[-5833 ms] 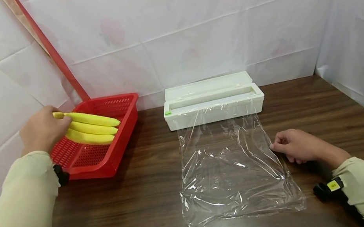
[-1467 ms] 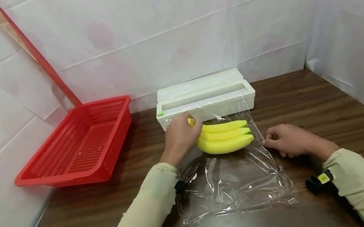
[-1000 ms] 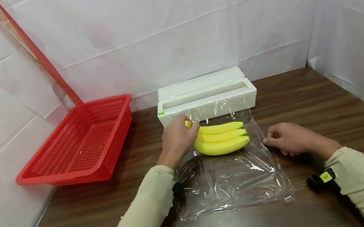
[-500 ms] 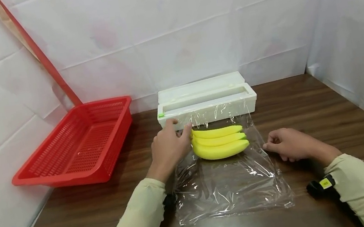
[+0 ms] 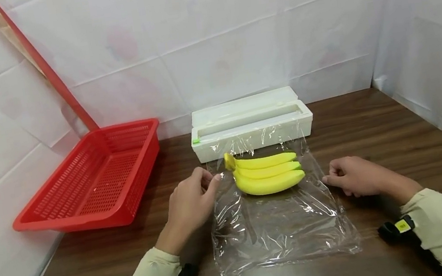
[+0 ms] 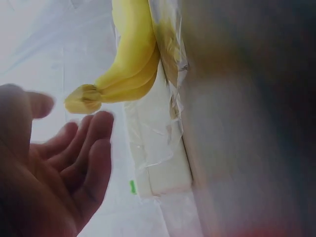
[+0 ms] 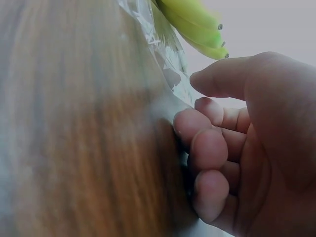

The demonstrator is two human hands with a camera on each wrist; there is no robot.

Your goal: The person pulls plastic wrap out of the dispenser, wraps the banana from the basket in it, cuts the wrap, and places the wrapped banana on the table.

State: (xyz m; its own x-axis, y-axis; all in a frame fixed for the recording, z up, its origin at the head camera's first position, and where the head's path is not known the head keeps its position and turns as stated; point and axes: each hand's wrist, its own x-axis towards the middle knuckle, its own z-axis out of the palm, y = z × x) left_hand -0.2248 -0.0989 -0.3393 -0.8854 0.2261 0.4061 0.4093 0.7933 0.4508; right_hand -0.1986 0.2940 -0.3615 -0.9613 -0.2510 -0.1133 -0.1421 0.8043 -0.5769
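A bunch of yellow bananas lies on a sheet of clear cling film, its stem pointing left. The film runs from a white cling film dispenser with a raised lid. My left hand is just left of the bananas, fingers loosely bent. In the left wrist view, a gap separates the left hand from the banana stem, and nothing is held. My right hand stays by the film's right edge. In the right wrist view its fingers curl loosely, and the thumb and forefinger look apart.
A red perforated plastic basket stands at the left with nothing in it. A red strip rises behind it along the wall. White patterned sheeting closes in the back and sides of the brown wooden table.
Earlier my left hand lifted the bananas from the basket and brought them onto the film. It has since let go of the stem and drawn back left. The right hand stays in place.
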